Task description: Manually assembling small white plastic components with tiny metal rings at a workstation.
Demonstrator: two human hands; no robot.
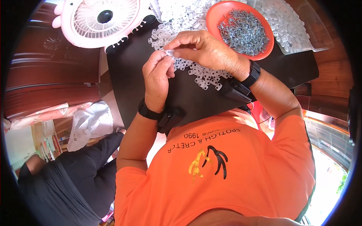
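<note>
Over the dark table [130, 75], my left hand [156, 75] pinches a small white plastic clip [169, 52] between thumb and fingers. My right hand [211, 51] meets it from the right, with its thumb and index finger closed at the same clip. Whether the right fingertips also hold a nail is too small to make out. Loose white clips [205, 77] with dark holes lie scattered under and beside my hands, joining a bigger heap [181, 15] behind. Just beyond my right forearm sits a round orange-red plate [212, 17] piled with thin silvery nails [245, 32].
A pink-and-white fan [105, 17] stands at the table's far left. At the far right, a clear plastic bin [324, 39] contains many more white clips. A person in dark clothes [68, 184] is at the lower left, near a white plastic bag [90, 120].
</note>
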